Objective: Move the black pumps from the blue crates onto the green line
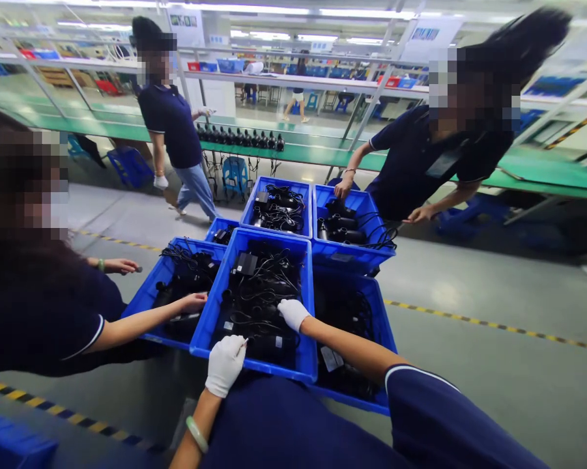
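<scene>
The left hand, white-gloved, sits at the near edge of a blue plastic crate, its fingers bunched around something small and pale, too blurred to name. The gloved right hand lies on black power adapters and tangled cables inside; whether it grips them, I cannot tell. A co-worker's bare hand reaches over the neighbouring crate. Farther off, black units stand in a row along a green counter.
</scene>
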The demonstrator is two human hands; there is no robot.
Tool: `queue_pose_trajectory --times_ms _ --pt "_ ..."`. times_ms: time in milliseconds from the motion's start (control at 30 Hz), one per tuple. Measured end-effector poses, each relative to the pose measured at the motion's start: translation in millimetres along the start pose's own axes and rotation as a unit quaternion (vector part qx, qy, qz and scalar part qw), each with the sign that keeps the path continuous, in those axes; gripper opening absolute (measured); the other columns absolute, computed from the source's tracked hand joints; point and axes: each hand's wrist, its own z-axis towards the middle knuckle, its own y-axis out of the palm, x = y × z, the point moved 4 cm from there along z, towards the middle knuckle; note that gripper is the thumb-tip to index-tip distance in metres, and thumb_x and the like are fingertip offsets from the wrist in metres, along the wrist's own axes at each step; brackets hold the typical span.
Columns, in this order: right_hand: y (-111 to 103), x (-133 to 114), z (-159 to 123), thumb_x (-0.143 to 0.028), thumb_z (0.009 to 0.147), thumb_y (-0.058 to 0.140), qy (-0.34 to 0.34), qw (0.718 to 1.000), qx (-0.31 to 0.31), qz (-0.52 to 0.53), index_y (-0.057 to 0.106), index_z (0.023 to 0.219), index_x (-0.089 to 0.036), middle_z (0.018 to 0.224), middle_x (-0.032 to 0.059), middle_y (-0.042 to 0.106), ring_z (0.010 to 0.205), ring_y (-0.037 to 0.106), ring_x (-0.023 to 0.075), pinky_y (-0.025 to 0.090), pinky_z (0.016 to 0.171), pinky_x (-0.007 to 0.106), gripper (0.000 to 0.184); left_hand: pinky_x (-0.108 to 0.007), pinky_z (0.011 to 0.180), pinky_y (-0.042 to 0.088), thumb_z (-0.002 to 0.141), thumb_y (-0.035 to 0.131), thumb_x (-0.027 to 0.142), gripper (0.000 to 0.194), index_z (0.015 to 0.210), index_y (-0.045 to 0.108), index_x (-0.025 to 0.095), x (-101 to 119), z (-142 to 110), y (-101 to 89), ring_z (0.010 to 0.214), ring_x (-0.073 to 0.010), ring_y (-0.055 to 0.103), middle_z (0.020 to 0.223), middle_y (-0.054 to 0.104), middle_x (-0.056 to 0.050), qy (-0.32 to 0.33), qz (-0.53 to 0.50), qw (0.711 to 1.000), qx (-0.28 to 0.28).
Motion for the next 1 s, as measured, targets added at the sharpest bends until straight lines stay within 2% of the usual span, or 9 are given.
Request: queue_pose_trajectory --times_ms 200,333,567,800,1000 --pt "1.3 -4.3 -0.9 -0.015 0.09 0.04 -0.02 1.0 -0.012 -0.015 0.064 0.102 -0.009 0.103 0.0172 0.061 0.093 0.061 0.024 0.046 0.081 0.033 0.027 -0.029 0.061 0.032 0.093 0.039 0.028 0.026 0.082 0.062 0.02 0.0 0.9 -1.9 0.068 -0.0161 0.053 0.074 0.062 -0.002 -0.005 -0.006 1.0 -0.014" --pt "0.4 -6.9 -4.8 -0.015 0.083 0.051 -0.049 0.998 -0.028 -0.039 0.066 0.096 -0.009 0.101 0.0173 0.061 0.092 0.061 0.025 0.047 0.081 0.032 0.021 -0.029 0.06 0.031 0.093 0.04 0.028 0.026 0.081 0.061 0.02 -1.6 1.8 -0.5 0.068 -0.0161 0.052 0.073 0.062 -0.002 0.0 -0.011 1.0 -0.014" --pt "-5.2 10.5 4.4 -0.013 0.084 0.048 -0.052 0.994 -0.047 -0.079 0.066 0.099 -0.01 0.098 0.016 0.064 0.088 0.063 0.0227 0.048 0.076 0.029 0.024 -0.029 0.059 0.029 0.092 0.039 0.029 0.028 0.078 0.061 0.02 -0.6 0.2 -0.1 0.066 -0.0165 0.05 0.073 0.061 -0.003 -0.01 0.008 1.0 -0.021" --pt "-4.8 -3.9 21.4 -0.019 0.083 0.054 -0.118 0.984 -0.053 -0.122 0.069 0.087 -0.009 0.087 0.0171 0.067 0.084 0.065 0.0249 0.048 0.07 0.031 0.019 -0.029 0.058 0.028 0.093 0.039 0.028 0.028 0.076 0.06 0.019 0.5 1.3 -2.9 0.065 -0.0163 0.049 0.069 0.059 -0.002 -0.013 0.01 1.0 -0.021" --pt "-1.6 -8.5 26.6 -0.011 0.081 0.049 -0.178 0.971 -0.041 -0.156 0.069 0.08 -0.009 0.082 0.0168 0.067 0.076 0.065 0.0238 0.046 0.063 0.031 0.02 -0.028 0.058 0.027 0.092 0.039 0.028 0.028 0.074 0.058 0.02 0.9 2.5 -3.9 0.064 -0.0158 0.049 0.068 0.058 -0.002 -0.019 0.003 0.999 -0.027"
